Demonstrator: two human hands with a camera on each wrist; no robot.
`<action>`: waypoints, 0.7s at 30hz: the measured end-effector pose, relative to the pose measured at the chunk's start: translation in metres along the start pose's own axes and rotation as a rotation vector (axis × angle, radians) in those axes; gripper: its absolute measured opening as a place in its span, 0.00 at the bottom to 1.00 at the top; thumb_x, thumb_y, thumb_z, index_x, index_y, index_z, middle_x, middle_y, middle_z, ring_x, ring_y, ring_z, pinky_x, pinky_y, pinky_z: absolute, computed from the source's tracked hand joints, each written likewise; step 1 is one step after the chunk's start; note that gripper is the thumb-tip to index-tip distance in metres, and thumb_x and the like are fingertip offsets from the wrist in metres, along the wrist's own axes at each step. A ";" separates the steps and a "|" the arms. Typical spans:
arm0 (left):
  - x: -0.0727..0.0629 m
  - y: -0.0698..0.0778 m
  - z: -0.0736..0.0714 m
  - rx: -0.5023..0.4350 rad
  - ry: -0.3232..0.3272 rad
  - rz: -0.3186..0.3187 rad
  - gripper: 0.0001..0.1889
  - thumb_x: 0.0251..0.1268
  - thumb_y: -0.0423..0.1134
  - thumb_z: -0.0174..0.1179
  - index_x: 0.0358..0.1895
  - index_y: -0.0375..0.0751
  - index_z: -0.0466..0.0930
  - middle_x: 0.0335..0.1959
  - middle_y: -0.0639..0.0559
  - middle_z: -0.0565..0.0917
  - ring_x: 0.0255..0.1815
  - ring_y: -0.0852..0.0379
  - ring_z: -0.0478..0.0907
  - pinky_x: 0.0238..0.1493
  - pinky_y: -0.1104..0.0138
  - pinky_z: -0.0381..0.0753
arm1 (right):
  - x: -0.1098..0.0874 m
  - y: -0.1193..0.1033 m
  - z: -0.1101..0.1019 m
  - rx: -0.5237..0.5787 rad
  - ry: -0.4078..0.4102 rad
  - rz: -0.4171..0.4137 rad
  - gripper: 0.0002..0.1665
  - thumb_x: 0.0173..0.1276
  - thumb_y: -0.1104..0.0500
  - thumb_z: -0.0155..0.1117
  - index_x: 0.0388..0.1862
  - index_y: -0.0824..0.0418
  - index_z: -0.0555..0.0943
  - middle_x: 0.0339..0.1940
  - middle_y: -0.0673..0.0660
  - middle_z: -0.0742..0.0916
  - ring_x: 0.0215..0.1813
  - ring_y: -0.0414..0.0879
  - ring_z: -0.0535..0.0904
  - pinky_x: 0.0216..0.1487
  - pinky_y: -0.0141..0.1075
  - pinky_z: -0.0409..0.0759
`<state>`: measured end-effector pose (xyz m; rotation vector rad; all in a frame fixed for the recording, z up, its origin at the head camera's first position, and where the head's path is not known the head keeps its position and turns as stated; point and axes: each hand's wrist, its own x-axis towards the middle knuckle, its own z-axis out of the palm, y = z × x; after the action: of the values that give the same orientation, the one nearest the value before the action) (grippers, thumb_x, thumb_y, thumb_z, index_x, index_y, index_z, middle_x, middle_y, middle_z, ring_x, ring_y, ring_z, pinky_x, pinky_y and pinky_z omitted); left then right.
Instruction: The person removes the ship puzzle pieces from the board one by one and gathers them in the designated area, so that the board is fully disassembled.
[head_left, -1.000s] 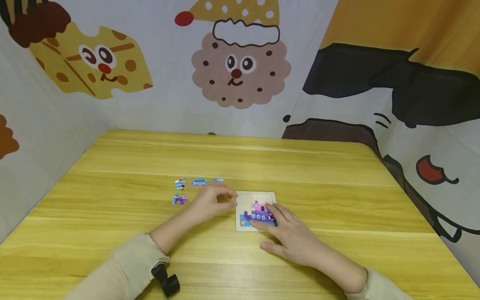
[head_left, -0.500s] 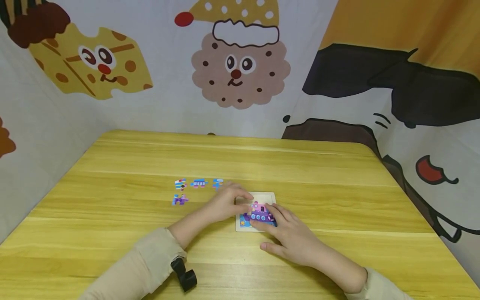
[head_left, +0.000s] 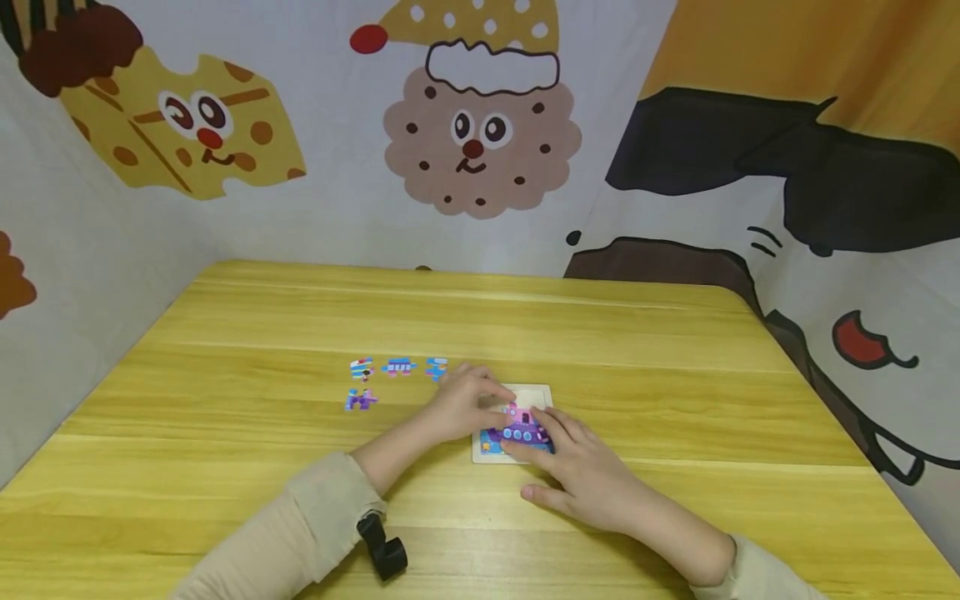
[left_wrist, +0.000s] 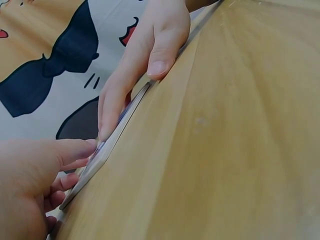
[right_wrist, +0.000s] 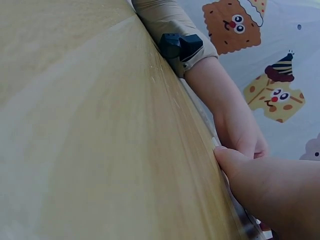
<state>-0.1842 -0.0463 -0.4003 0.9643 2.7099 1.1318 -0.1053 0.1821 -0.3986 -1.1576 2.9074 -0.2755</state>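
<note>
Nearest of all, short of the puzzle board (head_left: 534, 395) and to its left, a black gadget (head_left: 384, 552) hung at the left sleeve (head_left: 300, 525)! The right hand (head_left: 583, 479) lay across the board's right side, fingers spread over the boat picture (head_left: 517, 434). Over the board's left side, the left hand (head_left: 463, 407) had thumb and forefinger bent; pinching anything? Couldn't tell! The board sat flat on the bench (head_left: 645, 358), four loose pieces (head_left: 400, 367) beyond its left edge, cartoon cloth (head_left: 322, 225) far behind.
</note>
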 end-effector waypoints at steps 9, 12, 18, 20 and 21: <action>0.002 0.001 0.004 0.019 0.023 -0.045 0.14 0.52 0.44 0.72 0.44 0.49 0.87 0.38 0.60 0.75 0.44 0.58 0.65 0.50 0.57 0.61 | 0.000 0.000 0.000 -0.001 0.002 0.005 0.33 0.70 0.31 0.44 0.73 0.30 0.58 0.76 0.62 0.57 0.74 0.62 0.50 0.64 0.62 0.56; 0.003 0.001 0.005 0.008 0.024 -0.039 0.13 0.52 0.42 0.72 0.43 0.48 0.87 0.39 0.59 0.76 0.44 0.57 0.65 0.50 0.56 0.60 | 0.000 0.001 0.001 0.001 0.001 0.002 0.33 0.70 0.31 0.44 0.73 0.30 0.58 0.76 0.62 0.57 0.74 0.62 0.50 0.64 0.62 0.57; 0.005 0.003 0.007 -0.032 0.005 -0.058 0.13 0.53 0.39 0.71 0.43 0.45 0.86 0.43 0.55 0.78 0.48 0.54 0.66 0.53 0.52 0.58 | 0.000 0.001 0.001 0.001 0.003 -0.003 0.33 0.70 0.32 0.44 0.73 0.31 0.59 0.75 0.62 0.58 0.74 0.61 0.50 0.64 0.62 0.57; 0.005 0.004 0.007 -0.041 -0.002 -0.065 0.13 0.53 0.38 0.71 0.43 0.44 0.86 0.45 0.54 0.78 0.50 0.53 0.66 0.54 0.51 0.58 | 0.000 0.001 0.001 0.000 0.005 -0.003 0.33 0.70 0.32 0.45 0.73 0.31 0.59 0.75 0.62 0.58 0.74 0.61 0.50 0.64 0.62 0.57; 0.005 0.004 0.007 -0.046 -0.005 -0.071 0.12 0.54 0.38 0.71 0.43 0.44 0.86 0.45 0.54 0.78 0.51 0.53 0.66 0.55 0.51 0.58 | 0.000 0.001 0.001 0.000 0.006 -0.004 0.33 0.70 0.32 0.45 0.73 0.31 0.59 0.75 0.62 0.58 0.74 0.61 0.50 0.64 0.62 0.57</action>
<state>-0.1845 -0.0366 -0.4019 0.8559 2.6783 1.1716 -0.1058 0.1825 -0.3998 -1.1648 2.9110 -0.2791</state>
